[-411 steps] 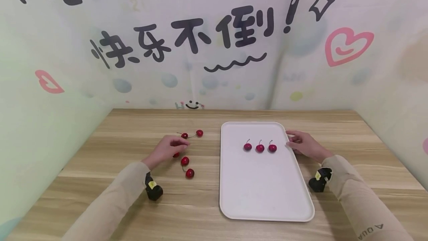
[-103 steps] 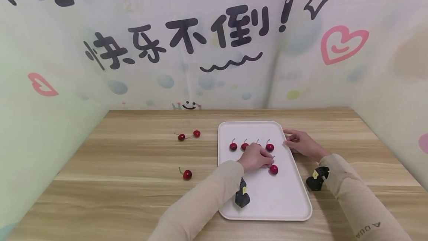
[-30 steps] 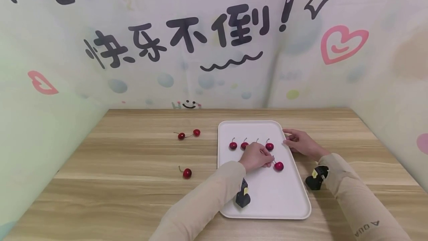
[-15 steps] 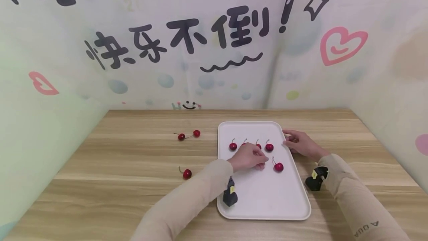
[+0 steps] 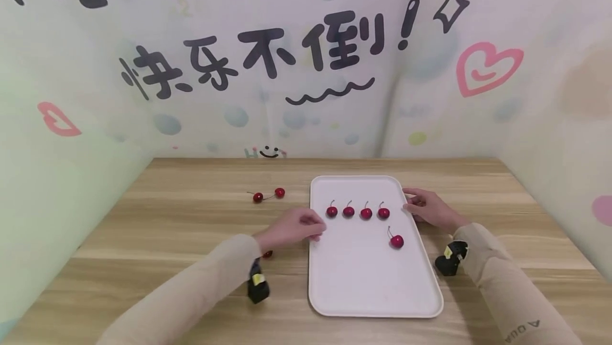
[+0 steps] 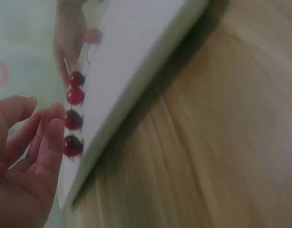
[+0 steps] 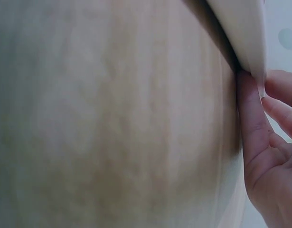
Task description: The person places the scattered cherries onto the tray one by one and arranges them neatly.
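Note:
My left hand hovers by the tray's left rim, fingers loosely bent and holding nothing; the left wrist view shows the gap between its thumb and fingers. With thumb and fingers, my right hand pinches the right edge of the white tray; the right wrist view has the thumb under the rim. Several red cherries, stems upward, form a row across the tray's upper part, one being the cherry. Below the row's right end lies a single cherry.
Left of the tray, two cherries lie on the wooden table with their stems touching or nearly so. Another cherry is partly hidden behind my left wrist. A printed cloth wall rises behind the table.
Since the earlier frames, a cherry was set below the row and released by my left hand, which has drawn back left past the tray's rim. My right hand stays at the tray's edge.

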A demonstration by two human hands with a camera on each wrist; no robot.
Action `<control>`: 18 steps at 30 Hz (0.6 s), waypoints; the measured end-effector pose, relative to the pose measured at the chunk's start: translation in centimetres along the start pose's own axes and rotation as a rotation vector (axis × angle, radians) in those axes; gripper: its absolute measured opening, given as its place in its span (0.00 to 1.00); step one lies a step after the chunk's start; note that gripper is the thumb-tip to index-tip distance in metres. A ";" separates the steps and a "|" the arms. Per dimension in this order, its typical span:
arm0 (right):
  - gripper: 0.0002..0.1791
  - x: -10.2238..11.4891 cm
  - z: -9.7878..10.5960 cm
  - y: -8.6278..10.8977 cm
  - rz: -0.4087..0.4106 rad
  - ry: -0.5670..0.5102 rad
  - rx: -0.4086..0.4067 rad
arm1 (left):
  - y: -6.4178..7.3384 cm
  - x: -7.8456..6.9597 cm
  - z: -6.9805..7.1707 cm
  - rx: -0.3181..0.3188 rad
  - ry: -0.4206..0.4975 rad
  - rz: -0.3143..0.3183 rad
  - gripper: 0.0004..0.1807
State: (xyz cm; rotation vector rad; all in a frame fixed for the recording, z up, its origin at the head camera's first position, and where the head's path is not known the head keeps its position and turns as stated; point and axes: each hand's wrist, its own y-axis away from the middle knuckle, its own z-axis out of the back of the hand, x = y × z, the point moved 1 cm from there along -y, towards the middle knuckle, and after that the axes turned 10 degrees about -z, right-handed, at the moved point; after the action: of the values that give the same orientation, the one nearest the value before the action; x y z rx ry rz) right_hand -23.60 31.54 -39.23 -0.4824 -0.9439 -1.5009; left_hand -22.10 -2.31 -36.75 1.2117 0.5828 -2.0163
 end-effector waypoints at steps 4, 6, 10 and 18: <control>0.29 0.0 -0.2 0.0 0.005 0.016 -0.011 | 2.8 2.2 2.6 -0.062 -0.100 0.024 0.10; 0.29 0.1 -0.2 -0.1 -0.004 0.026 -0.014 | 3.9 3.0 3.6 -0.086 -0.119 0.030 0.11; 0.29 0.2 -0.2 -0.1 -0.016 0.019 -0.009 | 5.5 4.1 5.2 -0.090 -0.109 0.011 0.14; 0.30 0.1 -0.2 -0.1 -0.005 0.016 -0.008 | 7.5 5.8 7.2 -0.015 -0.116 -0.037 0.19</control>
State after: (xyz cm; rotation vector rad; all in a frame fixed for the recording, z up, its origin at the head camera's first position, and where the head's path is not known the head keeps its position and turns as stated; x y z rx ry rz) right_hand -23.63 31.30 -39.31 -0.4738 -0.9274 -1.5117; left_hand -22.37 -14.01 -38.74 1.0742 0.5661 -2.0934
